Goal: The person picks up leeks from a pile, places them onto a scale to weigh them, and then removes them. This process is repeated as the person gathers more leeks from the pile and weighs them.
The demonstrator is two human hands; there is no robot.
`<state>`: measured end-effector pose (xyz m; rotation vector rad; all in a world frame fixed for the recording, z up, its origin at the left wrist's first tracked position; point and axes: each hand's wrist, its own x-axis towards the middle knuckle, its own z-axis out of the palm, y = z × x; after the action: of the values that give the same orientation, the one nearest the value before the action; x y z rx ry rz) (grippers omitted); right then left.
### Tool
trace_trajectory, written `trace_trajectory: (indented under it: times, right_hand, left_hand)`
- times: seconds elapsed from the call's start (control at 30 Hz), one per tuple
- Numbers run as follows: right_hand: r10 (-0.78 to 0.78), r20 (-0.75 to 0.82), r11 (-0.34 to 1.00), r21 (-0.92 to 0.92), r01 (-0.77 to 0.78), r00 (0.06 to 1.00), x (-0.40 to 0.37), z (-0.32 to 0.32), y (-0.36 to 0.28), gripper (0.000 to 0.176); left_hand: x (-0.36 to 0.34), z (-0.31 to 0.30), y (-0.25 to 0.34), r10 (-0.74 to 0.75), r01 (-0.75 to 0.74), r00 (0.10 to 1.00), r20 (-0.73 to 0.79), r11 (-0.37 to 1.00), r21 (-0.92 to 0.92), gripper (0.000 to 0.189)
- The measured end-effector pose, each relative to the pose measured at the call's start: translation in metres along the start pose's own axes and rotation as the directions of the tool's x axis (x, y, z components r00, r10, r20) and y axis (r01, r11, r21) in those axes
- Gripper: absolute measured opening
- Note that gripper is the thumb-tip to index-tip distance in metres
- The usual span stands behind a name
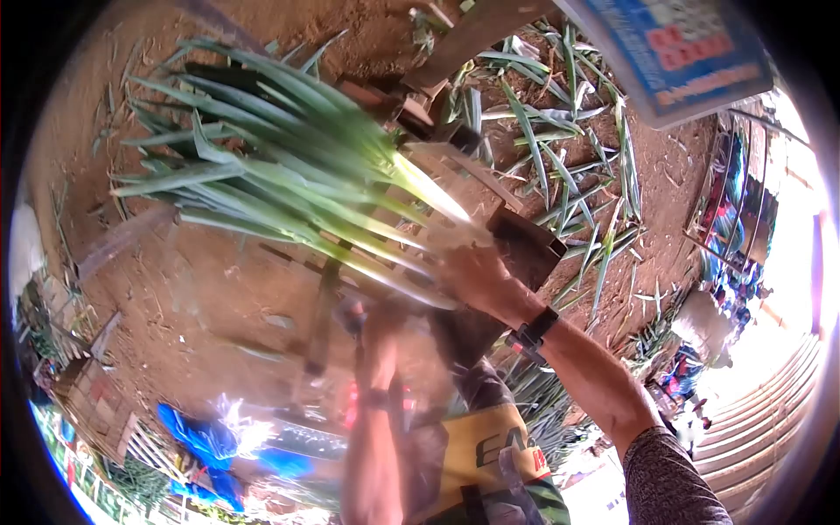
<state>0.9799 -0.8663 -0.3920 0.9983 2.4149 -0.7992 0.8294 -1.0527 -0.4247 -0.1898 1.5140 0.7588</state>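
A bunch of leeks lies across a dark frame of bars, its green leaves fanned out to the upper left and its white stalks toward the middle. My right hand, with a black watch on the wrist, is closed around the white root ends. Motion blurs its fingertips. Below the stalks is my left hand, badly smeared, so its fingers cannot be made out. A small dark shape beside it is too blurred to name.
Cut leek leaves litter the brown dirt floor at the upper right. A blue printed board juts in above them. Blue plastic lies at lower left, near a wooden crate. More greens lie behind my right forearm.
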Motion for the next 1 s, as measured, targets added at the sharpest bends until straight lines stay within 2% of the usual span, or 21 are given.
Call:
trace_trajectory:
  times: [0.07,0.13,0.27,0.3,0.37,0.4,0.43,0.47,0.5,0.53,0.57,0.6,0.63,0.7,0.73,0.77,0.83,0.87,0.9,0.97,1.0]
  right_hand:
    - [0.020,-0.038,0.989,0.146,-0.014,0.999,-0.015,-0.009,-0.009,0.012]
    - [0.087,-0.031,0.938,0.338,-0.071,0.996,-0.035,-0.040,-0.027,0.012]
    - [0.174,-0.345,0.893,0.450,0.000,0.922,-0.096,-0.051,-0.052,0.012]
    - [0.227,-0.239,0.877,0.473,-0.091,0.944,-0.115,-0.049,-0.053,0.016]
    - [0.410,-0.293,0.757,0.638,-0.143,0.864,-0.156,-0.021,-0.058,0.018]
    - [0.480,-0.199,0.703,0.669,-0.240,0.854,-0.177,-0.023,-0.062,0.017]
    - [0.543,-0.099,0.639,0.693,-0.333,0.834,-0.197,-0.029,-0.070,0.017]
    - [0.595,0.005,0.564,0.710,-0.422,0.803,-0.220,-0.029,-0.078,0.017]
    - [0.697,0.008,0.325,0.888,-0.325,0.717,-0.243,-0.010,-0.088,0.020]
    - [0.720,-0.027,0.350,0.877,-0.328,0.694,-0.266,0.019,-0.095,0.020]
    - [0.742,-0.044,0.365,0.864,-0.348,0.669,-0.290,0.053,-0.109,0.020]
    - [0.790,0.049,0.223,0.906,-0.361,0.611,-0.312,0.084,-0.126,0.012]
    - [0.794,-0.052,0.245,0.939,-0.240,0.606,-0.332,0.140,-0.138,0.017]
    - [0.850,0.341,-0.175,0.902,-0.395,0.401,-0.369,0.170,-0.189,0.027]
    - [0.815,0.366,-0.088,0.844,-0.529,0.449,-0.390,0.165,-0.205,0.037]
    - [0.891,0.269,-0.100,0.903,-0.419,0.366,-0.401,0.172,-0.231,0.019]
    - [0.905,0.312,-0.198,0.911,-0.362,0.290,-0.423,0.187,-0.272,0.020]
    - [0.871,0.396,-0.240,0.859,-0.452,0.291,-0.410,0.216,-0.276,0.023]
    - [0.854,0.449,-0.322,0.854,-0.409,0.264,-0.420,0.212,-0.294,0.024]
    - [0.850,0.412,-0.305,0.892,-0.333,0.326,-0.427,0.268,-0.331,0.025]
    - [0.824,0.470,-0.371,0.870,-0.325,0.317,-0.429,0.273,-0.341,0.025]
  left_hand:
    - [-0.001,-0.031,-0.038,0.228,-0.231,0.969,0.092,0.973,0.027,0.034]
    - [-0.037,-0.047,-0.036,0.285,-0.283,0.953,0.104,0.958,-0.037,0.029]
    - [-0.093,-0.082,-0.007,0.237,-0.266,0.964,0.120,0.848,0.459,0.026]
    - [-0.114,-0.077,0.014,0.248,-0.281,0.959,0.139,0.748,0.602,0.027]
    - [-0.130,-0.088,0.023,0.349,-0.499,0.862,0.367,0.466,0.730,0.029]
    - [-0.139,-0.084,0.036,0.168,-0.369,0.929,0.328,0.376,0.850,0.032]
    - [-0.125,-0.110,0.008,0.233,-0.398,0.907,0.350,0.201,0.895,0.036]
    - [-0.135,-0.109,0.020,0.113,-0.357,0.934,0.340,0.207,0.911,0.038]
    - [-0.143,-0.109,0.032,-0.011,-0.315,0.946,0.323,0.201,0.928,0.040]
    - [-0.141,-0.118,0.032,-0.065,-0.413,0.902,0.426,0.156,0.897,0.040]
    - [-0.151,-0.114,0.042,-0.146,-0.396,0.901,0.410,0.114,0.911,0.039]
    - [-0.169,-0.108,0.053,-0.158,-0.393,0.899,0.408,0.116,0.912,0.039]
    - [-0.172,-0.095,0.058,-0.179,-0.397,0.893,0.413,0.119,0.910,0.038]
    - [-0.168,-0.119,0.044,-0.165,-0.426,0.877,0.452,0.174,0.888,0.041]
    - [-0.184,-0.102,0.051,-0.197,-0.408,0.883,0.427,0.128,0.904,0.042]
    - [-0.207,-0.083,0.060,-0.219,-0.387,0.892,0.395,0.081,0.918,0.043]
    - [-0.226,-0.073,0.057,-0.218,-0.443,0.875,0.433,0.002,0.896,0.043]
    - [-0.212,-0.062,0.054,-0.241,-0.440,0.867,0.437,0.045,0.897,0.042]
    - [-0.219,-0.057,0.048,-0.245,-0.451,0.867,0.435,-0.011,0.893,0.041]
    - [-0.230,-0.047,0.035,-0.245,-0.470,0.868,0.431,-0.128,0.874,0.040]
    - [-0.236,-0.037,0.028,-0.261,-0.501,0.853,0.453,-0.162,0.850,0.038]
